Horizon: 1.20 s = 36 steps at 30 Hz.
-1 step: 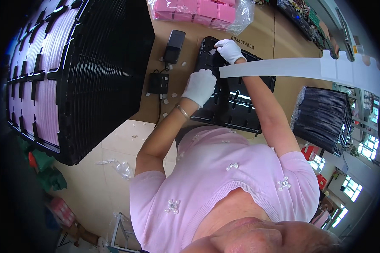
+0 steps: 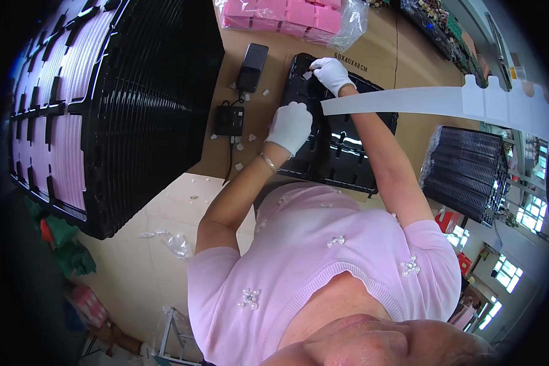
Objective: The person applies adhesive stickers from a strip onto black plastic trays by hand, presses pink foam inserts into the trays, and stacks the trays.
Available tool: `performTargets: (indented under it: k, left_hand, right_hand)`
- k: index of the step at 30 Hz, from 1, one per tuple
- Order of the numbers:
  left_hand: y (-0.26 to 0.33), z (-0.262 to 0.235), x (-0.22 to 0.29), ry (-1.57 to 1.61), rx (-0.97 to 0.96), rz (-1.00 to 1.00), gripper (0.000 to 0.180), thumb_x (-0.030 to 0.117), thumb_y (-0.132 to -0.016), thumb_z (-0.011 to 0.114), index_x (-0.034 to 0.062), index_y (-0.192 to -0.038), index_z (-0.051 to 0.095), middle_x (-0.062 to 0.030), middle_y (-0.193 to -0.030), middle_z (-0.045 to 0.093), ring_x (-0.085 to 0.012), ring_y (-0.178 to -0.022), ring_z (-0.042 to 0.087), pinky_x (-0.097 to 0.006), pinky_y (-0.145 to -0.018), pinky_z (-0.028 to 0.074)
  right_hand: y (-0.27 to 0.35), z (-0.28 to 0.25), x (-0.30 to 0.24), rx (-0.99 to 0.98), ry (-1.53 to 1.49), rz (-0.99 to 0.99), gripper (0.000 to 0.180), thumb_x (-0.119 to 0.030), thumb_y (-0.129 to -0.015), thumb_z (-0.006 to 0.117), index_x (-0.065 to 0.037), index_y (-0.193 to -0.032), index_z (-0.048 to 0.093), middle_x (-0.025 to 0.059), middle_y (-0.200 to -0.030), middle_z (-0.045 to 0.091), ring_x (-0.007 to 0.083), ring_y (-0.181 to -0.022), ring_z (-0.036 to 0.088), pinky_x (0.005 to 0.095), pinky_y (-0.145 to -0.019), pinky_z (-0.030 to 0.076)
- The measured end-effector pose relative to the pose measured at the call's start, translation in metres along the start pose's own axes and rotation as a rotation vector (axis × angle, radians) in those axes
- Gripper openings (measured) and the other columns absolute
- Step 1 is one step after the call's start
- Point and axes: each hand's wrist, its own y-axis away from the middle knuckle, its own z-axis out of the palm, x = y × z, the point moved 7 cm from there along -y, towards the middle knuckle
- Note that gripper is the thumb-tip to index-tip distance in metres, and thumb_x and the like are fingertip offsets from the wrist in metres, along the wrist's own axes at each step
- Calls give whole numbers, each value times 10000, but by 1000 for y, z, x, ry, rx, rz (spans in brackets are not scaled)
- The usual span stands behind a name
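A black glossy plastic tray (image 2: 341, 165) with moulded compartments lies in front of me. My left hand (image 2: 290, 127), in a white glove, is closed over the tray's left part; whatever its curled fingers hold is hidden. Near the tray's far edge, my right hand (image 2: 332, 75), also gloved with a fingertip bare, is pinched closed. A small pale piece (image 2: 307, 75) shows just by its fingertips; I cannot tell if it is gripped. A long whitish translucent strip (image 2: 409, 100) crosses above my right forearm, its narrow end close to my left hand.
Left stands a tall stack of black trays (image 2: 146, 110) with pale pink sheets (image 2: 67, 140). A black device (image 2: 252, 67) and cabled box (image 2: 229, 121) lie on cardboard among white scraps. Bagged pink blocks (image 2: 280, 17) sit at the back; more stacked black trays (image 2: 463, 168) are at right.
My left hand has shifted very slightly. The strip's narrow end sits a little farther right and lower. My right hand stays at the tray's far edge.
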Motion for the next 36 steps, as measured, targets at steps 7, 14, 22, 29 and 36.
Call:
performTargets:
  k: [7, 14, 22, 29, 36]
  left_hand:
    - [-4, 25, 7, -165, -93, -46, 148, 147, -800, 564, 99, -804, 704, -57, -844, 641, -210, -842, 607, -348, -663, 476]
    - [-11, 53, 6, -210, -142, -50, 147, 168, -812, 566, 130, -812, 709, -41, -837, 643, -202, -848, 603, -342, -684, 441]
    - [-15, 76, -2, -69, 58, -187, 144, 155, -800, 572, 110, -775, 708, -39, -775, 643, -200, -803, 598, -339, -684, 423]
    - [-11, 36, 16, -108, -103, -13, 156, 125, -786, 573, 59, -735, 704, -107, -779, 646, -252, -793, 599, -360, -730, 414]
    - [-12, 48, 16, -144, -117, -54, 156, 151, -796, 579, 93, -767, 721, -70, -751, 652, -228, -818, 599, -354, -731, 393]
  right_hand:
    - [-2, 2, -8, -92, 79, 11, 191, -147, -752, 586, -141, -887, 720, 124, -911, 685, 323, -882, 644, 393, -777, 496]
    - [-1, 6, -1, -124, -21, 41, 171, -203, -748, 631, -128, -878, 714, 126, -900, 683, 315, -866, 644, 393, -770, 493]
    - [-3, 7, -1, -126, 128, 124, 188, -267, -764, 639, -125, -868, 705, 121, -890, 682, 319, -868, 641, 409, -770, 488]
    - [13, -5, -29, 131, 172, -156, 119, -185, -754, 633, -99, -812, 690, 124, -835, 672, 302, -798, 647, 382, -726, 508]
    - [12, 4, -23, 110, 162, -276, 109, -169, -758, 632, -94, -820, 681, 121, -836, 668, 298, -797, 645, 381, -733, 508]
